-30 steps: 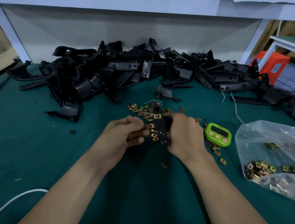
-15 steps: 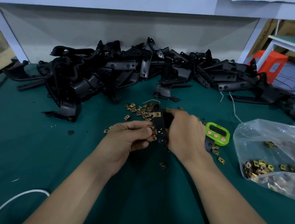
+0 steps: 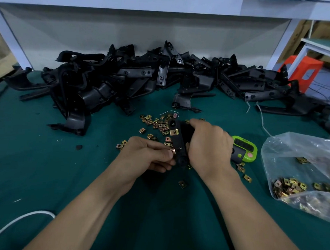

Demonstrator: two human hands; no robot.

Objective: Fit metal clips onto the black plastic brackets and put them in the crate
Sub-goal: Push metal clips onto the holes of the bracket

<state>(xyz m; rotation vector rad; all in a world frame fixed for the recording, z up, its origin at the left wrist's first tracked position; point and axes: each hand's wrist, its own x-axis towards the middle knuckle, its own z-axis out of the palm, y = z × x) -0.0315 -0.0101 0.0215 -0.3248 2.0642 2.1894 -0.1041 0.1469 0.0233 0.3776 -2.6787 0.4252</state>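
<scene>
**Centre of frame.** An elongated black plastic bracket (image 3: pixel 179 144) is gripped along its right side by the right hand (image 3: pixel 208 145), whose fingers are curled round it. One brass-coloured square metal clip (image 3: pixel 174 132) is seen seated on the upper part of the bracket. A second, copper-toned clip (image 3: pixel 173 151) is pinched between thumb and forefinger of the left hand (image 3: pixel 145 156). It is held against the bracket's left edge, lower down; whether it is already seated cannot be told.

**Surroundings.** Many loose metal clips (image 3: pixel 156 124) are scattered on the dark green table cover (image 3: pixel 45 167) just above and to the left of the hands. A few more are seen below and to the right of the right wrist. Across the upper middle of the frame a large heap of black plastic brackets (image 3: pixel 124 81) is piled before a pale back panel (image 3: pixel 88 32). Just right of the right hand a lime-green digital timer (image 3: pixel 244 147) is placed, partly hidden by that hand. At the right edge a clear plastic bag (image 3: pixel 301 149) containing further clips is laid on the cover. A white cable (image 3: pixel 14 222) is seen at lower left and an orange plastic stool (image 3: pixel 302 72) at upper right.
</scene>
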